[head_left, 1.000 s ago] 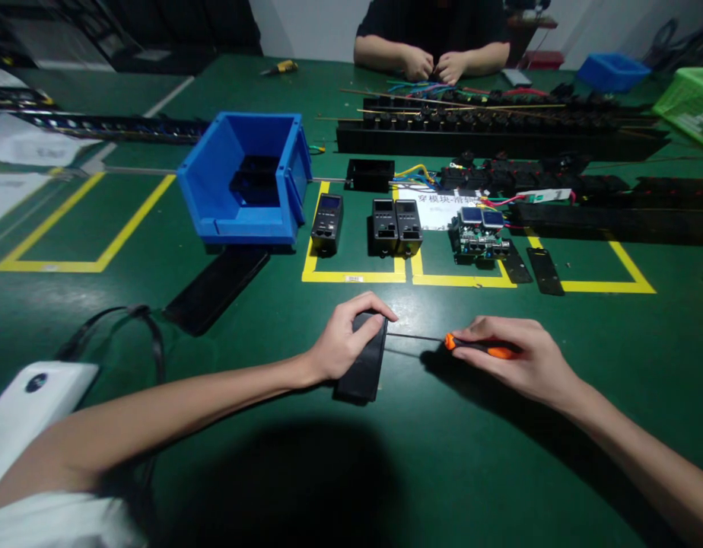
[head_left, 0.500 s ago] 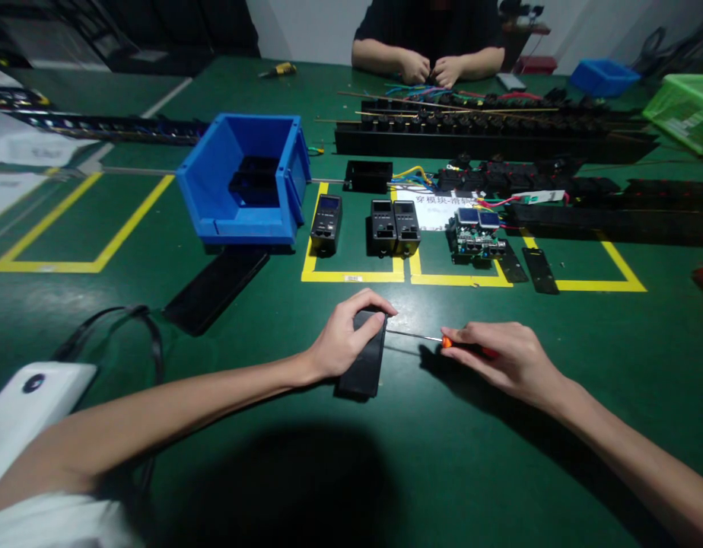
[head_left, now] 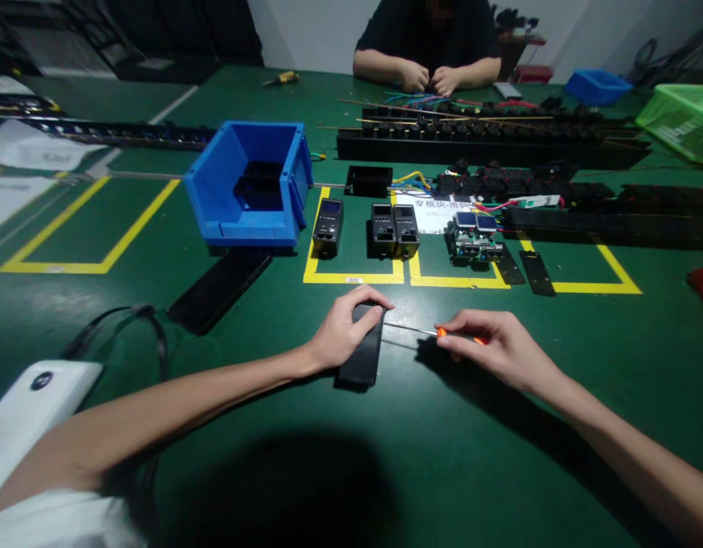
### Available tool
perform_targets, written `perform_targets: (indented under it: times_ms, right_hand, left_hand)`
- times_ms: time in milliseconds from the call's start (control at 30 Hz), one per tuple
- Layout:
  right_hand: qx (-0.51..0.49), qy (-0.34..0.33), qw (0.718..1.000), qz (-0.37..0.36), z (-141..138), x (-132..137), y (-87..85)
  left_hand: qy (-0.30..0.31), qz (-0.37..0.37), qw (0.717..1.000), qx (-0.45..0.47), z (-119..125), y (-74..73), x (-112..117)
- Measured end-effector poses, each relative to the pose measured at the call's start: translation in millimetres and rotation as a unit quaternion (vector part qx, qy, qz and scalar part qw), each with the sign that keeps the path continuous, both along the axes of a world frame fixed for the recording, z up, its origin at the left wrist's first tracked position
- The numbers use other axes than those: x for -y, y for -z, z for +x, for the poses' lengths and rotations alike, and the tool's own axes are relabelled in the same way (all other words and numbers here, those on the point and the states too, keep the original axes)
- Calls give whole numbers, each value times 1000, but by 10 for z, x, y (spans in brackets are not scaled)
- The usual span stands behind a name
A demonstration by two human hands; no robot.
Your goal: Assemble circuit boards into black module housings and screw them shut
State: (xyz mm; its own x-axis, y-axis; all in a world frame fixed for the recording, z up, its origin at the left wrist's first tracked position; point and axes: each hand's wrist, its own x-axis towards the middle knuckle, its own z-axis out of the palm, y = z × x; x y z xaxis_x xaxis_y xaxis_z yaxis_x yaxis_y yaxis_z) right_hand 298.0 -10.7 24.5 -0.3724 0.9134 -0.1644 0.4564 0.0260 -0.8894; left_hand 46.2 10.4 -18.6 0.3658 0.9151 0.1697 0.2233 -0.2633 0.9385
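Black case (head_left: 360, 367): on green table (head_left: 260, 464), nearer the wearer than the blue bin (head_left: 246, 234) and off to its right; lies flat, slightly angled
Left hand (head_left: 337, 335): clamped on black case, thumb on top, fingers over far edge; nearer than blue bin, to its right
Screwdriver (head_left: 441, 333): orange-and-dark handle, thin shaft pointing at case's right edge; right of blue bin, nearer side; can't tell if tip is seated
Right hand (head_left: 503, 342): closed around screwdriver handle, thumb and fingers pinching its front; farther right of blue bin than the case
Black slab (head_left: 217, 295): flat, just in front of blue bin
Single module (head_left: 329, 228): just right of blue bin, small screen on its face
Module pair (head_left: 394, 232): side by side, right of blue bin, past single module
Circuit boards (head_left: 474, 237): right of blue bin, past the pair; two small screens on top
Black plate (head_left: 537, 272): right of blue bin, past the boards
White device (head_left: 40, 399): left of blue bin, much nearer wearer
Bin contents: dark pieces (head_left: 260, 185) inside blue bin
Black rails (head_left: 477, 144): right of blue bin, toward far side
Co-worker (head_left: 428, 42): beyond blue bin, to its right, both hands close together near wires
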Motion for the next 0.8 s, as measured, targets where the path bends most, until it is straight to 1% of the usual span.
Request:
perform_targets:
  times_ms: [100,200,333,433,500,533,633,700,733,800]
  right_hand:
    - [11,-29,998,49,-15,-134,57]
    - [43,-67,989,124,-34,-307,107]
    - [99,-107,959,245,-51,-503,182]
    - [110,-122,935,316,-35,-588,284]
    - [110,-134,912,371,-7,-623,361]
    - [111,-145,896,404,10,-637,394]
    - [127,-167,839,502,55,-667,441]
    - [151,-173,804,549,70,-677,433]
    - [161,-174,791,564,73,-677,423]
    - [170,-176,782,573,70,-672,400]
  left_hand:
    - [-28,-4,1000,6,-38,23,-72]
    - [-47,-5,999,17,-80,50,-152]
    - [-67,1,997,26,-128,61,-263]
    - [-76,-2,997,24,-152,60,-329]
    - [-68,-11,997,29,-160,62,-352]
    - [-63,-15,997,32,-161,64,-357]
    - [-56,-20,998,38,-159,65,-355]
    - [-59,-18,997,35,-156,62,-349]
    - [-61,-17,997,33,-154,61,-347]
    - [-67,-16,997,27,-149,59,-345]
